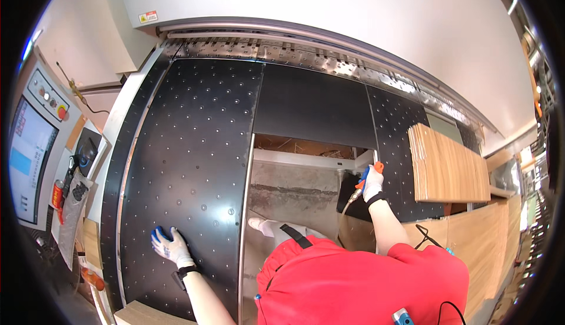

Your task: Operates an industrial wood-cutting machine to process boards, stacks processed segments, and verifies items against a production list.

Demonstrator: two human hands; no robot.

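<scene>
While the left hand [169, 246], fingers spread and empty, is over the black bench [194, 148], the right hand [372, 186] grips an air gun [378, 166]. Boards [450, 172] lie at right, untouched; work looks unfinished.

Bench [191, 122] top is black and smooth with a bit of sheen, dotted with shiny metal studs [204, 208]. The strip [338, 67] behind is super glossy metal. Boards [452, 175] look like smooth wood grain, floor [288, 198]'s rough matt concrete. Gun [378, 167]'s partly orange plastic, shirt [353, 284]'s matt cloth.
</scene>
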